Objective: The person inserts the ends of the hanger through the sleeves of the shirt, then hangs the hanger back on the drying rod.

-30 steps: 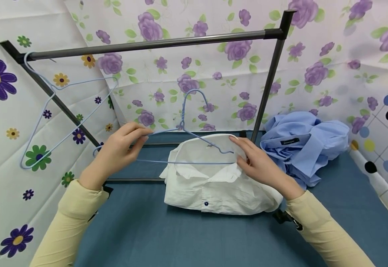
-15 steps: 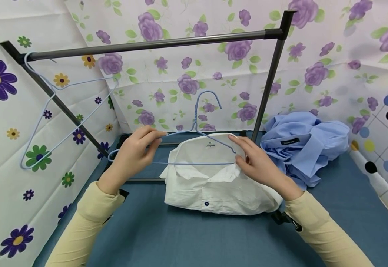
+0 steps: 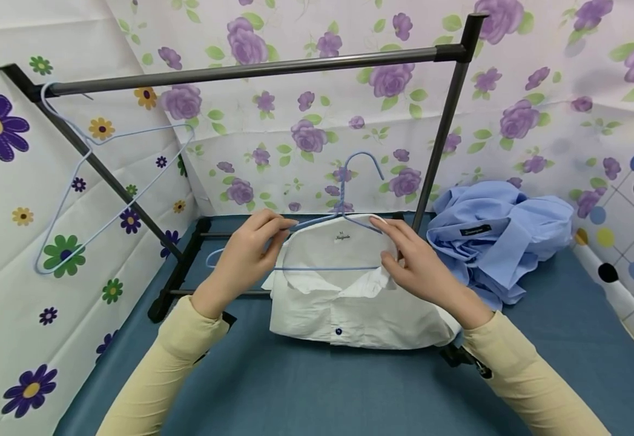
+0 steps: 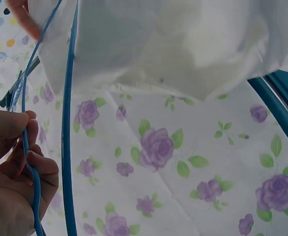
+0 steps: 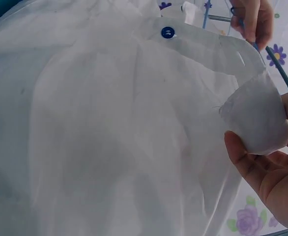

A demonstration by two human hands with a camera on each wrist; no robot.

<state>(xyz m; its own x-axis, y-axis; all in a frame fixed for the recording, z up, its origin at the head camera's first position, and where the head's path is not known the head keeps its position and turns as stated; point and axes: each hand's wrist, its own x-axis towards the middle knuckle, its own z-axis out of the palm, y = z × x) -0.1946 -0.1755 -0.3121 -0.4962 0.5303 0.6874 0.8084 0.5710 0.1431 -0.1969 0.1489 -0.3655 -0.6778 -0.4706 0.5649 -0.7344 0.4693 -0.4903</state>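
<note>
One hanger was pinched by the left hand, a white shirt by the right hand, fingers curled, near the back edge of the surface.

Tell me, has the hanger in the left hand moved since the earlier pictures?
Yes: in the head view, the held hanger has shifted right, toward the rack's right post.

I hold a glossy, plastic-looking hanger — the white shirt is matt, crinkled cloth, the rack smooth metal.
</note>
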